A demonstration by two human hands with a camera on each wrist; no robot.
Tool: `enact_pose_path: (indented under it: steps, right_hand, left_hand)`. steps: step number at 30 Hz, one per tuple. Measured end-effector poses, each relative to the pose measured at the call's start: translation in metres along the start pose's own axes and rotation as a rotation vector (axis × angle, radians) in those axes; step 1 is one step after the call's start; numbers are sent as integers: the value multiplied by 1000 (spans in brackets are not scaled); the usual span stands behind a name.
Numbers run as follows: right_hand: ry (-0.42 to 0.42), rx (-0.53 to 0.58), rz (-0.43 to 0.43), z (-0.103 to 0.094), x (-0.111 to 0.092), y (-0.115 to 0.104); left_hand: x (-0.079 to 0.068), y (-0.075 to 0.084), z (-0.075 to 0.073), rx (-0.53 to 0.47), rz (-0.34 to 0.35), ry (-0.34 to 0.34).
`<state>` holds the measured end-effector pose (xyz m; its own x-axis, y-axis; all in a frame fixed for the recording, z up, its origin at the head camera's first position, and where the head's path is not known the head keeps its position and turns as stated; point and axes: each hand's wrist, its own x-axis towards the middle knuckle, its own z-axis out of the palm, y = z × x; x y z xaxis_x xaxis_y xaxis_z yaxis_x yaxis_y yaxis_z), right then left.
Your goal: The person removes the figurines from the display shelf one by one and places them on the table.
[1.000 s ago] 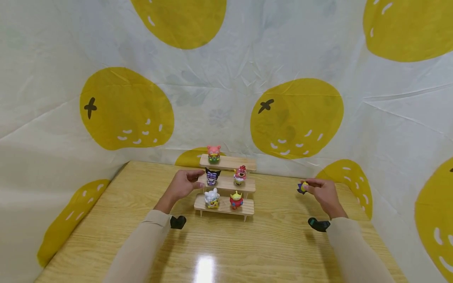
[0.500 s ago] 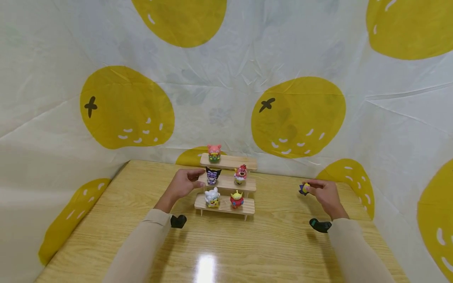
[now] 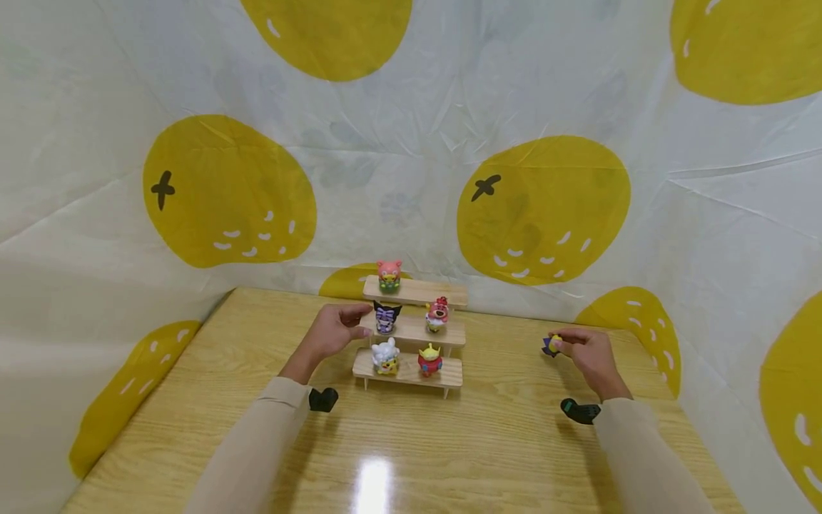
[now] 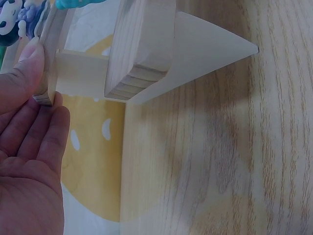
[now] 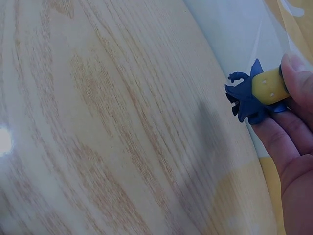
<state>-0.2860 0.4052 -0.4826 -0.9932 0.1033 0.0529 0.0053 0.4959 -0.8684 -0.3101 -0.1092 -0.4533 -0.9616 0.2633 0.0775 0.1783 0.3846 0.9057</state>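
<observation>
At nine o'clock on the tiered stand (image 3: 452, 371), the left hand (image 3: 327, 333) pinches the middle shelf (image 3: 411, 329), presumably steadying it, while at three o'clock the right hand (image 3: 592, 358) grips a figurine (image 5: 264, 89).

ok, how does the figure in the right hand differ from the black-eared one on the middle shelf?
Support: the held figure is pinched in the right hand; the black-eared figure stands upright on the middle shelf.
Color: the held figure is yellow with dark blue; the black-eared figure is mostly purple and black.
Shared: both are small toy figures with some dark parts.
</observation>
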Motion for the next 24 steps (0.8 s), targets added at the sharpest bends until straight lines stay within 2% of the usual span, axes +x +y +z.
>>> enact_pose_path:
  steps: [24]
  right_hand:
    - [-8, -18, 38, 5, 1, 8]
  left_hand:
    - [3, -4, -1, -6, 10, 5]
